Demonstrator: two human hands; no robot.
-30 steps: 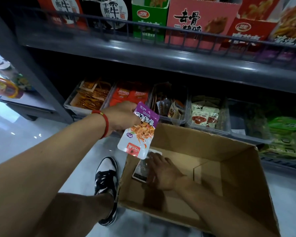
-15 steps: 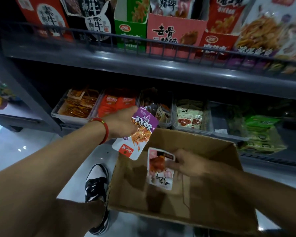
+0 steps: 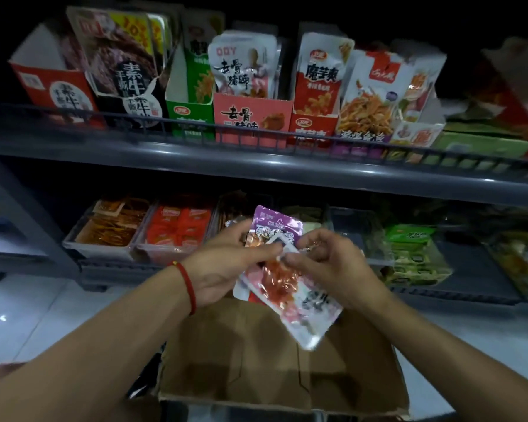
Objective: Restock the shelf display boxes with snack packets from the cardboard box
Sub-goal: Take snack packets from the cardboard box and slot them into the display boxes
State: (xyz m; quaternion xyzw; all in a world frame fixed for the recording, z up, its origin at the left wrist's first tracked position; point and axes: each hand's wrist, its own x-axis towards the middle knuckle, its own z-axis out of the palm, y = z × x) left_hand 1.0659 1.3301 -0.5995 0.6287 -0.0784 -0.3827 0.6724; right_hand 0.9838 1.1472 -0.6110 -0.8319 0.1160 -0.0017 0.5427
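Right hand (image 3: 326,263) has lifted the pink packet (image 3: 299,303) from the box (image 3: 256,360), joining the left hand (image 3: 226,263) and purple packet (image 3: 275,226) above it; both hands pinch packets, ready for shelving.

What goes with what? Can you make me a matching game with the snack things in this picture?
Things:
1. purple-topped snack packet
2. brown cardboard box
3. pink display box with black writing
4. red string bracelet

Places:
A. on the upper shelf
B. around the left wrist
C. held between both hands
D. below the hands

Pairs: 1-C, 2-D, 3-A, 4-B
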